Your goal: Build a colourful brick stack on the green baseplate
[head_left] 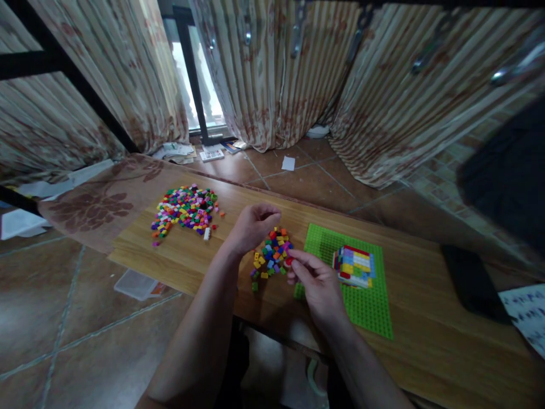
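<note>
My right hand (320, 284) pinches a small red brick (289, 261) between thumb and fingers, beside the left edge of a green baseplate (370, 312). On the baseplate stands a block-shaped build of multicoloured bricks (355, 264), right of that hand. My left hand (255, 227) is closed, its fingers curled toward the thumb, above the back-left side of a small pile of loose bricks (272, 253). Whatever those fingers hold, if anything, is hidden. The small pile lies between my two hands, partly behind the right fingertips.
A larger heap of mixed bricks (185, 210) spreads over the left of the wooden table (419, 295). A dark flat object (472, 281) and a written sheet (528, 315) lie at the right. A clear plastic container (135, 284) is on the floor. Curtains (272, 74) hang beyond.
</note>
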`<state>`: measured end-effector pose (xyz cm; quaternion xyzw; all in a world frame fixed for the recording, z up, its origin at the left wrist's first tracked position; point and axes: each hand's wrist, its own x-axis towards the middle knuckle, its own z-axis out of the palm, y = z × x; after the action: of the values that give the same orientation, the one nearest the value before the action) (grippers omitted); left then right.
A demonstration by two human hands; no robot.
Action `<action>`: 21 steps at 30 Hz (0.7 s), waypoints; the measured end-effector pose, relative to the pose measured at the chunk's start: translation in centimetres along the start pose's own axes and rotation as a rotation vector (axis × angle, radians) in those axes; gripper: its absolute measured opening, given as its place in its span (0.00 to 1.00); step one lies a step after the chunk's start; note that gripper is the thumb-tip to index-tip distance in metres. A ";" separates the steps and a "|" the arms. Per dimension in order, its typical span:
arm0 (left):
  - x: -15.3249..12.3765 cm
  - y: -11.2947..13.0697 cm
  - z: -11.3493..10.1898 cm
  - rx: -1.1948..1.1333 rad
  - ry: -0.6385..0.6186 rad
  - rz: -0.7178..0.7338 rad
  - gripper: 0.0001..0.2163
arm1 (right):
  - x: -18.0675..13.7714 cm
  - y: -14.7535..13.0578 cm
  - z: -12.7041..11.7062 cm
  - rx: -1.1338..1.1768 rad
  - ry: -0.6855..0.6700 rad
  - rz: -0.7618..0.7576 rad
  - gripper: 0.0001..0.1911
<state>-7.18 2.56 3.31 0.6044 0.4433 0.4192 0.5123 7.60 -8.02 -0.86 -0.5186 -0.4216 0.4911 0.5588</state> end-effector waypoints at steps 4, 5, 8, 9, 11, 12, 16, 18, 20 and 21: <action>-0.3 0.5 0.4 0.017 -0.197 -0.008 0.10 | -0.2 -0.8 -0.3 -0.002 0.069 -0.039 0.10; -0.4 0.7 0.5 0.023 -0.280 -0.016 0.10 | -0.3 -1.0 -0.4 -0.027 0.100 -0.074 0.09; -0.6 1.2 1.1 -0.007 -0.514 -0.036 0.11 | -0.5 -1.6 -0.9 -0.146 0.175 -0.200 0.08; -0.7 1.3 1.3 -0.025 -0.567 -0.044 0.11 | -0.6 -1.8 -1.1 -0.182 0.190 -0.233 0.07; -0.9 1.4 1.9 -0.056 -0.628 -0.070 0.11 | -0.7 -2.0 -1.5 -0.228 0.201 -0.277 0.07; -1.0 1.4 2.2 -0.068 -0.636 -0.085 0.10 | -0.8 -2.1 -1.7 -0.238 0.202 -0.288 0.07; -1.2 1.0 3.6 -0.107 -0.629 -0.148 0.11 | -0.8 -2.5 -2.7 -0.229 0.212 -0.277 0.07; -1.2 0.9 4.3 -0.152 -0.636 -0.165 0.11 | -0.8 -2.7 -3.2 -0.217 0.237 -0.258 0.06; -1.3 1.0 5.1 -0.198 -0.654 -0.167 0.11 | -0.7 -2.9 -3.8 -0.211 0.260 -0.251 0.06; -1.3 1.0 5.4 -0.212 -0.661 -0.168 0.11 | -0.7 -3.0 -4.1 -0.212 0.261 -0.251 0.06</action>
<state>-2.18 -0.10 3.56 0.6123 0.2556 0.2009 0.7207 11.88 -9.30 1.71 -0.5771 -0.4563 0.2991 0.6077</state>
